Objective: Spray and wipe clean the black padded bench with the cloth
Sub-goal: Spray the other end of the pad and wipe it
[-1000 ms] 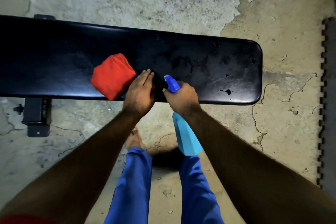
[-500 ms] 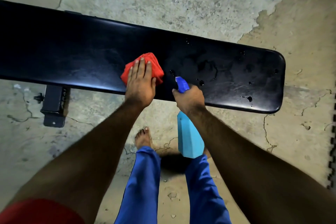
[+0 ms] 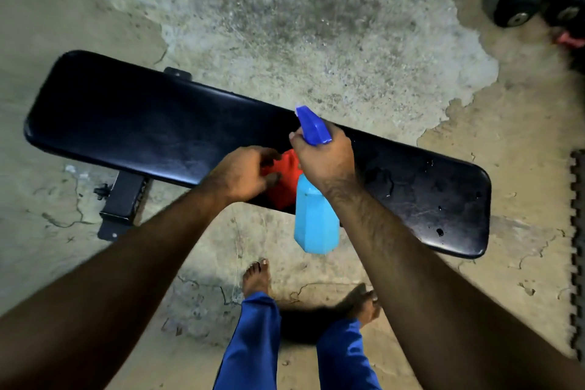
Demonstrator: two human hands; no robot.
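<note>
I stand at the near long edge of the black padded bench (image 3: 152,123), which lies on a cracked concrete floor (image 3: 285,25) with 1 steel foot (image 3: 122,199) showing under its near edge. My right hand (image 3: 323,158) grips the neck of the blue spray bottle (image 3: 315,215), fingers wrapped below the dark blue trigger head (image 3: 311,127); the nozzle points away from me and toward the left part of the pad. My left hand (image 3: 243,174) rests on the red cloth (image 3: 285,180), fingers curled at its edge; the cloth lies on the pad near the front edge, just left of the bottle and partly hidden by both hands. I cannot tell whether the fingers pinch the cloth or only press it. Droplets and wet patches (image 3: 437,225) sit on the right end of the pad, while the left part looks dry and dull. I judge the step in hand to be the change from spraying to wiping, with the task roughly at its middle. The next move calls for either 1 more spray onto the dry left part or a firm, flat pass of the cloth through the wet area, overlapping each stroke and keeping the bottle clear of the cloth's path.
</note>
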